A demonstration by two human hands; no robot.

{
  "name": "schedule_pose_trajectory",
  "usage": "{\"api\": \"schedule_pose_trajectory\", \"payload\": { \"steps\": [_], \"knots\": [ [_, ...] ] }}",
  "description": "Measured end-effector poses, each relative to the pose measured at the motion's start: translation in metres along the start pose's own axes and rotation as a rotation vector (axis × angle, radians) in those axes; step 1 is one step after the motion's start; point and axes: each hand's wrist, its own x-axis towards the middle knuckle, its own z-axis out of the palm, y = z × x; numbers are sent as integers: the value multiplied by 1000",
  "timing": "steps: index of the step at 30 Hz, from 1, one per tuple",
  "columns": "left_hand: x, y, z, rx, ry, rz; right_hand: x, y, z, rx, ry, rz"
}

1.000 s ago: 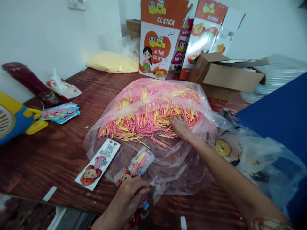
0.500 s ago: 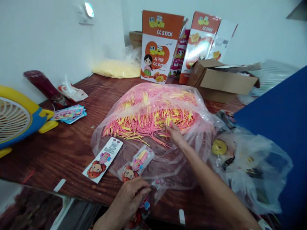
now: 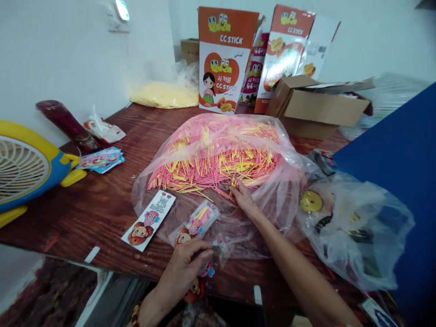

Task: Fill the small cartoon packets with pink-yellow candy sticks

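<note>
A big clear plastic bag (image 3: 272,195) lies open on the wooden table (image 3: 102,213), heaped with thin pink and yellow sticks (image 3: 218,159). My right hand (image 3: 242,197) reaches into the bag's mouth, fingers pinched on a few sticks at the heap's near edge. My left hand (image 3: 185,261) rests at the table's front edge, closed on a small printed packet (image 3: 206,270). A filled packet (image 3: 195,222) lies just beyond it, and a flat empty packet with a cartoon face (image 3: 149,221) lies to the left.
A yellow and blue fan (image 3: 27,165) stands at the left, with a stack of packets (image 3: 101,160) and a dark red bottle (image 3: 63,120) behind it. Printed CC STICK cartons (image 3: 225,59) and an open brown box (image 3: 320,106) stand at the back. A crumpled clear bag (image 3: 354,222) lies right.
My right hand has drawn back from deep in the stick heap to its near edge, pinching a few sticks. The left hand stays on its packet.
</note>
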Motion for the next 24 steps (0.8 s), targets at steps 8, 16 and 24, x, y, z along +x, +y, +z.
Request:
{"api": "schedule_pose_trajectory", "payload": {
  "steps": [8,16,24],
  "knots": [
    [8,9,-11,-240,137,-109,-16,-7,1,45,14,-33],
    [19,5,-15,-234,195,-36,-27,-50,-4,774,46,138],
    [28,18,-17,-151,155,86,-78,-130,15,1030,-8,20]
  ]
}}
